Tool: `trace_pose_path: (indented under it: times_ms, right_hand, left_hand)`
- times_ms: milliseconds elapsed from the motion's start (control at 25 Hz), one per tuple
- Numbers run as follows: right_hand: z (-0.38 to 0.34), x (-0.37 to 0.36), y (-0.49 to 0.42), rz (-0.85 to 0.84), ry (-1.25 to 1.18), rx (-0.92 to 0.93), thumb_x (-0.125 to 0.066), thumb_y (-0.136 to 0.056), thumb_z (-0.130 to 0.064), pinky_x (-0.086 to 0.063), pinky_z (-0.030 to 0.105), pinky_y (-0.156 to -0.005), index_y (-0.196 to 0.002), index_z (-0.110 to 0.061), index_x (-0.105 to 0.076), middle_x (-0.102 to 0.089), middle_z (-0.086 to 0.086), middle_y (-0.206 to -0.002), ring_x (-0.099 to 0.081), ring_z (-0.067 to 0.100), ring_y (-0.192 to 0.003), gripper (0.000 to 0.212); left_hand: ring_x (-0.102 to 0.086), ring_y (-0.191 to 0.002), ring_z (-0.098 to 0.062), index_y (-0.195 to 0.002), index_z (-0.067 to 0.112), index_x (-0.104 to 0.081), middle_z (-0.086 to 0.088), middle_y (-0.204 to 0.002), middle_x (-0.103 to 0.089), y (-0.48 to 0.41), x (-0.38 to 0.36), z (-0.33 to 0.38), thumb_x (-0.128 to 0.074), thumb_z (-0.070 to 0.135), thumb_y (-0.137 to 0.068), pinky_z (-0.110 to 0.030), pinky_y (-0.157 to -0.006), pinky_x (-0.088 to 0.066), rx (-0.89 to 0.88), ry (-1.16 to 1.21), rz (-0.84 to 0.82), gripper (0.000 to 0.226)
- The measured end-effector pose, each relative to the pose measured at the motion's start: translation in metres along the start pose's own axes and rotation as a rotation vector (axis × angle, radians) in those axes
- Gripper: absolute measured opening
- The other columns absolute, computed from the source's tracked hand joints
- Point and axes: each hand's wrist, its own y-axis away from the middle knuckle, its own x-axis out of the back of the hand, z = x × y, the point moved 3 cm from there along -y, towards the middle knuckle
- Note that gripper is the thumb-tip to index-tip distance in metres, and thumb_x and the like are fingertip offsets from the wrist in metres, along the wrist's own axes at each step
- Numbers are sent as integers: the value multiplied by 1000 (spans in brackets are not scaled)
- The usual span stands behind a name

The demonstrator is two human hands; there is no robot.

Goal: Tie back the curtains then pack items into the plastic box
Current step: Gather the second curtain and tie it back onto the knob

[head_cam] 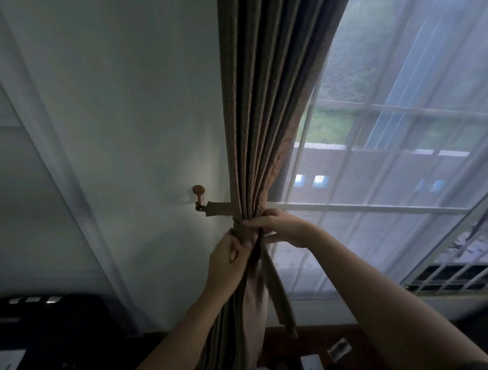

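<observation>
A brown pleated curtain hangs in the middle, gathered into a narrow bunch at hand height. A matching fabric tieback runs from a wooden wall hook to the bunch, and its loose end hangs down to the right. My left hand grips the gathered curtain and tieback just below the wrap. My right hand pinches the tieback against the curtain from the right side. No plastic box is in view.
A sheer white curtain covers the window to the right. A white wall lies to the left. Dark furniture stands at lower left. A white flat object and a small packet lie on a dark wooden surface below.
</observation>
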Motion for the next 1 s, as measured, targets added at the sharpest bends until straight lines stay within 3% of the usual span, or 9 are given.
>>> trace_pose_path:
  times_ms: [120, 200, 280, 480, 600, 720, 800, 920, 1000]
  right_hand:
    - [-2, -7, -2, 24, 25, 6, -64, -85, -31, -54, 18, -70, -112, -8, -56, -66, 2, -99, -65, 11, -88, 36]
    - [-2, -11, -3, 38, 33, 14, -66, -84, -35, -55, 19, -71, -104, -13, -58, -67, 3, -98, -66, 11, -88, 30]
    - [-2, -12, -5, 55, 87, 28, -70, -78, -43, -56, 23, -78, -103, -16, -59, -67, 4, -103, -66, 12, -91, 38]
    - [-5, -15, -17, 328, 474, 63, -66, -64, -69, -52, 27, -82, -117, -18, -60, -62, 3, -111, -59, 17, -96, 74]
    - [-6, -10, -24, 471, 595, 60, -61, -74, -63, -55, 33, -78, -114, -10, -61, -61, 9, -106, -59, 22, -90, 66]
    - [-5, -6, -24, 431, 590, 57, -59, -82, -54, -55, 33, -77, -109, -7, -61, -62, 10, -101, -58, 21, -84, 54]
    - [-5, -5, -22, 419, 587, 71, -59, -83, -54, -55, 32, -76, -109, -7, -61, -61, 8, -97, -58, 21, -84, 54]
    - [-4, -3, -21, 397, 583, 73, -57, -83, -55, -53, 29, -72, -109, -8, -61, -60, 7, -93, -58, 20, -82, 54]
    - [-4, -2, -20, 379, 569, 66, -56, -85, -55, -50, 26, -67, -107, -7, -60, -60, 6, -90, -58, 19, -79, 53]
  left_hand:
    - [-49, -111, -8, -67, 18, -54, 4, -128, -50, 6, -11, -5, -75, 36, -73, -20, -94, -38, -210, -275, 62, 28]
    - [-44, -123, -22, -75, 12, -64, -8, -140, -44, 6, -17, -5, -75, 44, -71, -29, -101, -37, -184, -418, 115, 34]
    - [-46, -122, -24, -87, 6, -69, -11, -139, -45, 5, -23, -4, -73, 40, -75, -29, -101, -38, -179, -499, 181, 36]
    - [-55, -112, -23, -119, 1, -61, -12, -126, -56, -2, -25, 7, -53, 32, -91, -24, -99, -41, -105, -475, 199, 42]
    - [-63, -102, -28, -116, -2, -60, -17, -115, -65, -4, -18, 18, -25, 45, -92, -30, -91, -46, -176, -489, 138, 63]
    - [-64, -92, -25, -110, 2, -61, -13, -103, -68, -5, -11, 22, -31, 35, -99, -28, -85, -48, -232, -511, 75, 46]
    - [-66, -74, -20, -102, 5, -63, -8, -85, -70, -3, -8, 25, -28, 40, -95, -22, -69, -48, -247, -571, 103, 50]
    - [-53, -36, -9, -74, 10, -63, 3, -48, -58, 1, -9, 24, -57, 33, -83, -12, -42, -32, -404, -711, 186, 25]
    - [-51, -34, -8, -69, 12, -62, 4, -48, -57, 1, -8, 21, -69, 29, -74, -12, -39, -36, -439, -813, 166, 19]
